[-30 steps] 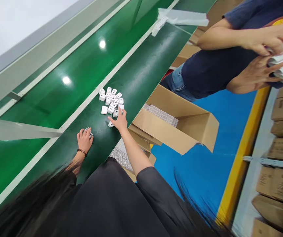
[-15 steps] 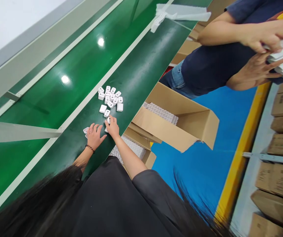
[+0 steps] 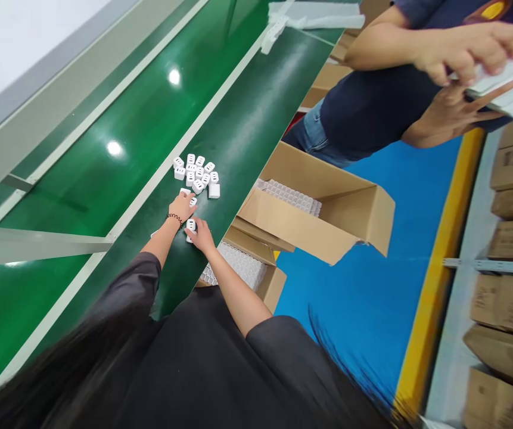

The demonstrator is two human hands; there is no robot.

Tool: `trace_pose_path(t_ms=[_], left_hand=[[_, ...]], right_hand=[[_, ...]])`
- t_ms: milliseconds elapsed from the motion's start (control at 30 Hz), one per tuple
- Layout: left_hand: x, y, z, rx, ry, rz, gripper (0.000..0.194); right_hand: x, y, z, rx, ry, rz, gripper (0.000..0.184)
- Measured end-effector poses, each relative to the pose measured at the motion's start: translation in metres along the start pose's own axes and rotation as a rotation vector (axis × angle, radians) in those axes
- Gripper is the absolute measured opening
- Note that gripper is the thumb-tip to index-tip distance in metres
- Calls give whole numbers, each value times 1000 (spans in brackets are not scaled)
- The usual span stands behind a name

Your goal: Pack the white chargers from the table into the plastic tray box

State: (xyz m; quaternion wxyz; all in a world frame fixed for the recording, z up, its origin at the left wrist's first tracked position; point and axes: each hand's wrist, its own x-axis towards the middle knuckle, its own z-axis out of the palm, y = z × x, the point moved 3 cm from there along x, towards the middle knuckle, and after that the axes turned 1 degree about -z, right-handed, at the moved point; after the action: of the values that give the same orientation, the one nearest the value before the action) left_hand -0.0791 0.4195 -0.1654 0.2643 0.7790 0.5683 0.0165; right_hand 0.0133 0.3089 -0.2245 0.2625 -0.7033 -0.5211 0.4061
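Several small white charger plugs with dark slots (image 3: 199, 171) lie in a loose cluster on the green tabletop (image 3: 238, 119). My left hand (image 3: 181, 206), a dark coiled band at its wrist, is at the near edge of the cluster. Its fingers are closed over a white charger plug (image 3: 192, 202), and they partly cover another one beside it. Nearer to me, my right hand (image 3: 202, 237) grips a white charger plug (image 3: 190, 224) between thumb and fingers, with another white piece just below it. A further white piece shows partly behind my left forearm.
Open cardboard boxes (image 3: 301, 232) with white gridded trays (image 3: 289, 196) stand along the table's right side. Across from me a co-worker (image 3: 372, 113) handles white boxes. A metal post (image 3: 37, 245) reaches the table's rail. Cartons fill a shelf (image 3: 506, 262) at right.
My left hand has moved forward from the pieces near me to the cluster, and its spread fingers have closed. My right hand stays low, with a charger plug in its fingers. The view has shifted slightly.
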Motion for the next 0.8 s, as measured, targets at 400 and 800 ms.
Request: trace_pose_path(t_ms=[400,800], left_hand=[[-47,-18,16,-21,-106,-36,44],[-40,-5,37,-89,-80,-20,58]], right_hand=[[6,19,-12,203,-20,54,88],[7,25,-29,155,31,25,107]])
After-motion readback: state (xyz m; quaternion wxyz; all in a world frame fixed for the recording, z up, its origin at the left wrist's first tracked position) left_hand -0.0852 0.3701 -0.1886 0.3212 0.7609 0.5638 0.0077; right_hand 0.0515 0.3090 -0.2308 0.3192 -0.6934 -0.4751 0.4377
